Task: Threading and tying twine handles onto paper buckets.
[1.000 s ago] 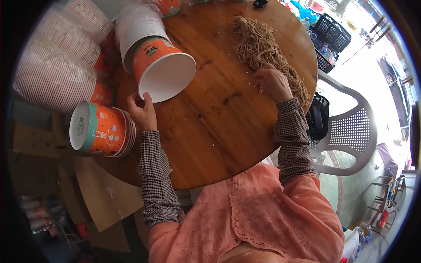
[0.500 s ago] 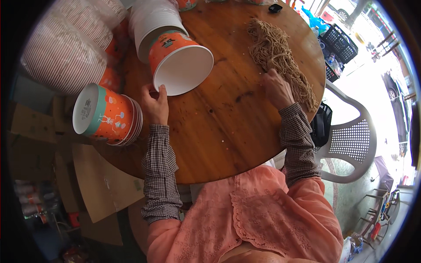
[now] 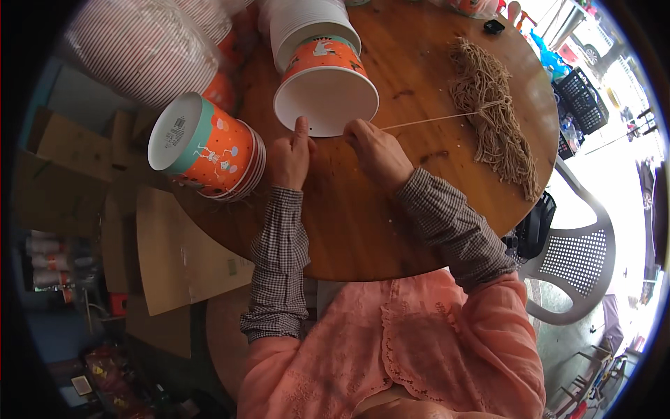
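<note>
An orange paper bucket (image 3: 326, 61) with a white inside lies on its side, its mouth facing me and its base toward a stack of white-rimmed buckets. At its near rim, my left hand (image 3: 291, 159) is closed, thumb up over the white inside and fingers curled below. My right hand (image 3: 380, 155) pinches one end of a thin beige string (image 3: 433, 121) beside the rim. From there the string runs taut to a tangled bundle of strings (image 3: 488, 105) on the right of the table.
Another stack of orange buckets (image 3: 218, 150) lies at the round wooden table's (image 3: 349, 230) left edge. Plastic-wrapped bucket stacks (image 3: 143, 52) rise behind it. A small black object (image 3: 494, 26) sits at the far edge. A grey plastic chair (image 3: 576, 262) stands at right.
My right hand has moved left from the bundle to the bucket's rim, drawing out one string. The bucket has turned its mouth more toward me. The view has shifted.
</note>
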The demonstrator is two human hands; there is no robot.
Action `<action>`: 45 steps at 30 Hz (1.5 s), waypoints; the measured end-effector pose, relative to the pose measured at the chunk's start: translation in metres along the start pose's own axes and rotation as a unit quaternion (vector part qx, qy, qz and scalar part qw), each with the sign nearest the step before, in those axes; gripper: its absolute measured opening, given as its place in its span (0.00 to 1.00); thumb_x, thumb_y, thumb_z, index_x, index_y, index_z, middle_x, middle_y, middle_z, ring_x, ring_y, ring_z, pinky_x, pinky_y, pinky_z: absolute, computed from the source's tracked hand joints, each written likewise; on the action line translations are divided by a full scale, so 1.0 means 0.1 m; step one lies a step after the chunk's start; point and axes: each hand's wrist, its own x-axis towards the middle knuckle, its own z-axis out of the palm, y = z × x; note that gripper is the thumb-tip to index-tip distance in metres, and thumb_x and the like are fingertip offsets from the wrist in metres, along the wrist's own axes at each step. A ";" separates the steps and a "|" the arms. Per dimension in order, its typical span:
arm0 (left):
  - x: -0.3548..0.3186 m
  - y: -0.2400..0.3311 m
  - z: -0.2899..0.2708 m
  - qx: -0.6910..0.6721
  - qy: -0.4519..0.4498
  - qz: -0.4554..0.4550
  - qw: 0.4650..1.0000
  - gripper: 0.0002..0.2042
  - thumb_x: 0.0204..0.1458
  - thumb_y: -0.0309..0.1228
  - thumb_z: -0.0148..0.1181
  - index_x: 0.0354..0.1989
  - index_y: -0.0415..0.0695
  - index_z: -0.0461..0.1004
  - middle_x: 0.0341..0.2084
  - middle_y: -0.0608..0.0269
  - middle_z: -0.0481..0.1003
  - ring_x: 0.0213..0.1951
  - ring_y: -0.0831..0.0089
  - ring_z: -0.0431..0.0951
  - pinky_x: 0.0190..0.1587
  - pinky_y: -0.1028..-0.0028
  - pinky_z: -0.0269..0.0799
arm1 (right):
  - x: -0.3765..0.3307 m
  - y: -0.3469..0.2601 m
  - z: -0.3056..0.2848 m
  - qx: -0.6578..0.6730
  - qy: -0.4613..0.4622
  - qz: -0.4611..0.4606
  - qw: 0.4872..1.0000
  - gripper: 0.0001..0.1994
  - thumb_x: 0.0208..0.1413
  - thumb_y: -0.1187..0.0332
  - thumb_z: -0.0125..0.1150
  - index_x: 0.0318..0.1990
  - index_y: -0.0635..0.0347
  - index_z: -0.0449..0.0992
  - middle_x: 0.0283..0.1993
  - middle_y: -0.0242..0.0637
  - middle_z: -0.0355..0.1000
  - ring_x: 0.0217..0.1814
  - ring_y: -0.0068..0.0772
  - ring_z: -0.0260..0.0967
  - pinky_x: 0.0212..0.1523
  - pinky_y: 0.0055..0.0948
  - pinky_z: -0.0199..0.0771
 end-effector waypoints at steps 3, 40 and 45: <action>-0.25 0.23 0.07 -0.033 -0.021 0.030 0.999 0.34 0.60 0.57 0.40 0.15 0.38 0.71 0.10 0.64 0.69 0.18 0.72 0.72 0.24 0.71 0.65 | -0.01 -0.07 -0.02 -0.007 0.000 -0.006 1.000 0.04 0.56 0.73 0.48 0.38 0.61 0.63 0.36 0.46 0.68 0.36 0.50 0.70 0.34 0.41 0.70; -0.21 0.43 0.57 -0.050 0.070 0.277 0.957 0.07 0.60 0.29 0.51 0.35 0.39 0.74 0.24 0.63 0.76 0.29 0.78 0.76 0.34 0.78 0.72 | 0.07 0.11 -0.36 0.080 0.116 0.016 0.990 0.06 0.51 0.71 0.57 0.33 0.64 0.74 0.32 0.45 0.72 0.34 0.47 0.73 0.34 0.37 0.73; -0.16 0.38 0.54 0.027 0.044 0.318 0.947 0.08 0.60 0.31 0.51 0.34 0.39 0.73 0.23 0.62 0.75 0.28 0.75 0.76 0.33 0.76 0.71 | 0.08 0.14 -0.39 0.062 0.104 0.018 0.992 0.06 0.51 0.70 0.58 0.32 0.65 0.74 0.32 0.46 0.72 0.34 0.48 0.72 0.35 0.37 0.73</action>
